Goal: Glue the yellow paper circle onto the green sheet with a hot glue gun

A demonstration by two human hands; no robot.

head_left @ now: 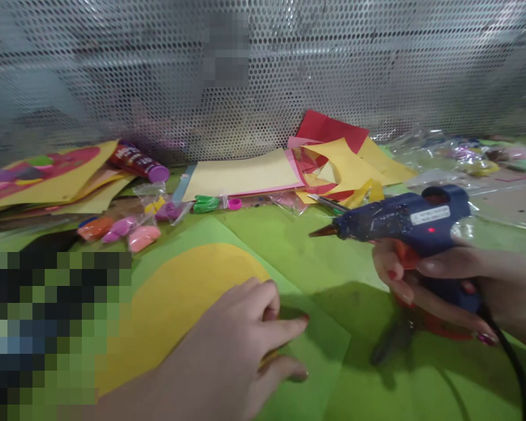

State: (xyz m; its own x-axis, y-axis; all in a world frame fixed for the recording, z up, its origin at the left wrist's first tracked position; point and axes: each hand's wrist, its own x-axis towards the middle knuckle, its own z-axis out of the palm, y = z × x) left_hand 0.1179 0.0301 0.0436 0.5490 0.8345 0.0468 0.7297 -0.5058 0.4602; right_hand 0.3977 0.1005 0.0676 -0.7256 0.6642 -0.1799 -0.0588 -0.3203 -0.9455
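**A craft worktable in a workshop**

A perforated metal screen (377,58) stands behind a spread of green paper (315,257). Loose sheets of coloured card (342,161) lie in heaps, small plastic bags (158,202) of bright trinkets sit among them, and a blue hot-glue gun (403,225) is in hand: handicraft work

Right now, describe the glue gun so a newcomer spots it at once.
From the perforated metal wall at the back, drop to the green sheet on the right. The glue gun is held above it in the right hand: dark blue, orange trigger, nozzle pointing left, unlike the flat papers.
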